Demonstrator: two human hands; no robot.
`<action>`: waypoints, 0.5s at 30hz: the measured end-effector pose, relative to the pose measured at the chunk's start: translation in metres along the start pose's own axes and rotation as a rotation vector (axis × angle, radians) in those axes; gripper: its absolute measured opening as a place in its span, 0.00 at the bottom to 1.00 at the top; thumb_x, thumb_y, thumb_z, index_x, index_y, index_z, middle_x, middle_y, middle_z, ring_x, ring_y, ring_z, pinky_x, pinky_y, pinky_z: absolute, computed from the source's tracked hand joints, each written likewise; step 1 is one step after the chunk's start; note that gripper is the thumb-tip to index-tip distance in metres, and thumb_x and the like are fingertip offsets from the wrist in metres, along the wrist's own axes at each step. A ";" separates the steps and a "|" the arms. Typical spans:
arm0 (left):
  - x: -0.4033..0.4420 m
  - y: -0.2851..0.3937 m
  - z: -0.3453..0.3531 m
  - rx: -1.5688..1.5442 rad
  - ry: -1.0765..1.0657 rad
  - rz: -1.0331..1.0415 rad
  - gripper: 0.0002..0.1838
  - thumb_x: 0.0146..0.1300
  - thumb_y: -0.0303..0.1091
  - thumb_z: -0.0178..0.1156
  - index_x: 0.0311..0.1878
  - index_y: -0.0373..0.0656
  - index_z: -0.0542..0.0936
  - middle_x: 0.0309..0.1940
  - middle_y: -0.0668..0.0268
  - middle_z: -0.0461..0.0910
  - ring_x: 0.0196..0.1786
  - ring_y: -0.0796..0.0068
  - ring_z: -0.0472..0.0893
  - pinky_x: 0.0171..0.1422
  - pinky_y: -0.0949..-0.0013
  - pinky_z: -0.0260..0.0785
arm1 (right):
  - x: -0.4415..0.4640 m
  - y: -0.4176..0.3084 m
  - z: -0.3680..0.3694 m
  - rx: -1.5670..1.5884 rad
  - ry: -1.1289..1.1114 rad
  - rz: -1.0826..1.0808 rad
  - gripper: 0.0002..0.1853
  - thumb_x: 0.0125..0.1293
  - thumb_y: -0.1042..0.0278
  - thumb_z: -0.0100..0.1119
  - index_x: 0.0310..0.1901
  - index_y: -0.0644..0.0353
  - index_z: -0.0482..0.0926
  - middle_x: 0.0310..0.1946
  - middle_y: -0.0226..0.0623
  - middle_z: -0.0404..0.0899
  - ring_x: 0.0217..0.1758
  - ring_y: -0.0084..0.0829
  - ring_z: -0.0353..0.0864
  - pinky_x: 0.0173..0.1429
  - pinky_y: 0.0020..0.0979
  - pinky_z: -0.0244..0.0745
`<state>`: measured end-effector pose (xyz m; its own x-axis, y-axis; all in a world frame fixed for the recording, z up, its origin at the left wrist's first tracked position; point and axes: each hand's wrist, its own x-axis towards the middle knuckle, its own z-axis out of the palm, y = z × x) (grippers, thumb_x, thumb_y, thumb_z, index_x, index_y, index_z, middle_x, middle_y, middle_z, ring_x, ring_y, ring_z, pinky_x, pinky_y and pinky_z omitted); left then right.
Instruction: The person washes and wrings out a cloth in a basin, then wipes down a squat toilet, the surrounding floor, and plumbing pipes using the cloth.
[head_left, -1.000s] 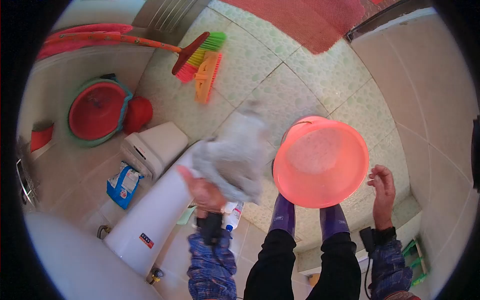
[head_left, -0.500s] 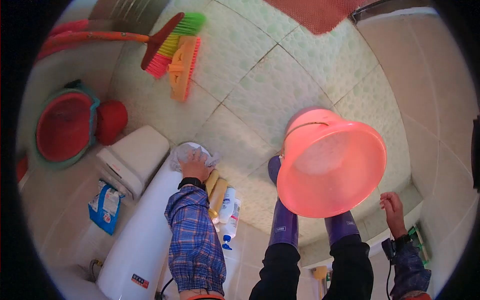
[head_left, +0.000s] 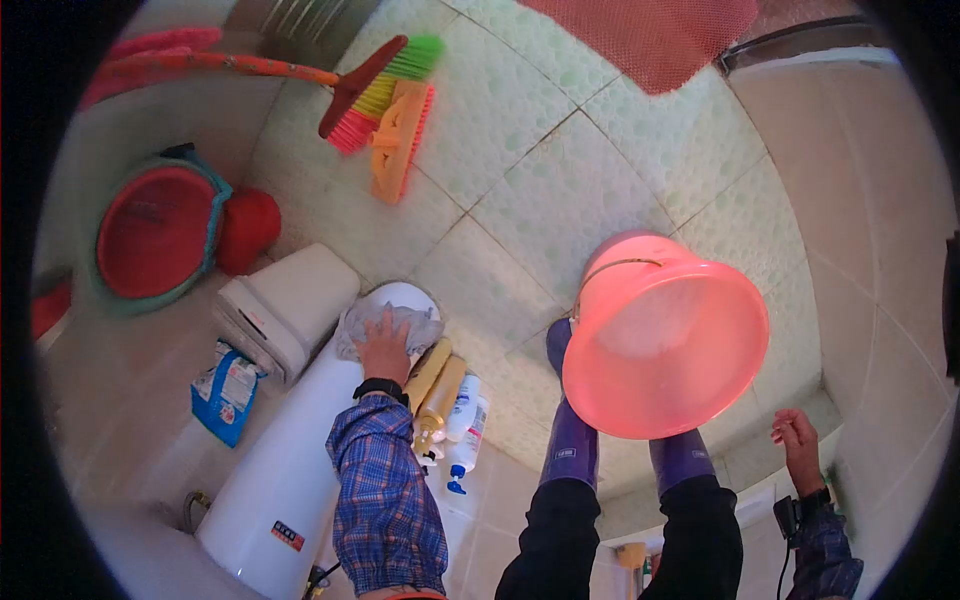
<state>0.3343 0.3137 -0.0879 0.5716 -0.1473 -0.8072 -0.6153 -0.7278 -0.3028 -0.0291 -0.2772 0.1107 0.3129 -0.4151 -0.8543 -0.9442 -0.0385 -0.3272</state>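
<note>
The right hand [head_left: 797, 442], seemingly empty, fingers loosely curled, hangs near the pink bucket [head_left: 690, 400]. The left hand [head_left: 383, 352], fingers spread, now presses the gray cloth [head_left: 422, 328], mid-air a second ago, onto the white tank's [head_left: 275, 480] far end, apparently establishing contact.

left hand [head_left: 384, 352] | grey cloth [head_left: 418, 330] | raised earlier | now on white cylinder [head_left: 278, 462]

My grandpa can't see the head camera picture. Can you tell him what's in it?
A person's left hand is spread on a crumpled grey cloth at the rounded end of a white cylinder. The right hand, apparently empty, is right of a round pink plastic bucket on pale green floor tiles. A broom with green, yellow and pink bristles is farther off.
</note>
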 end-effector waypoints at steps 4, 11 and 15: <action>-0.045 -0.023 -0.047 -0.045 -0.102 -0.145 0.35 0.61 0.53 0.62 0.72 0.66 0.66 0.76 0.61 0.57 0.72 0.44 0.63 0.69 0.30 0.55 | -0.007 -0.004 -0.014 0.067 -0.002 -0.058 0.08 0.71 0.72 0.49 0.48 0.60 0.76 0.34 0.29 0.77 0.37 0.20 0.76 0.41 0.24 0.73; -0.127 -0.039 -0.090 0.068 -0.007 -0.358 0.39 0.59 0.62 0.62 0.73 0.63 0.64 0.70 0.52 0.65 0.68 0.38 0.66 0.68 0.37 0.59 | -0.016 0.013 -0.026 0.144 -0.049 -0.118 0.09 0.71 0.73 0.49 0.49 0.61 0.76 0.36 0.30 0.77 0.38 0.21 0.76 0.43 0.24 0.73; -0.178 -0.034 -0.073 0.189 0.209 -0.319 0.40 0.56 0.43 0.66 0.73 0.59 0.63 0.73 0.51 0.59 0.70 0.39 0.61 0.71 0.35 0.54 | -0.023 0.020 -0.030 0.200 -0.077 -0.101 0.09 0.71 0.73 0.49 0.49 0.61 0.76 0.36 0.30 0.77 0.38 0.21 0.76 0.43 0.25 0.73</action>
<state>0.2934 0.3157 0.1032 0.8356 -0.0814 -0.5433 -0.4669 -0.6263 -0.6243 -0.0579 -0.2959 0.1358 0.4190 -0.3473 -0.8389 -0.8709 0.1077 -0.4796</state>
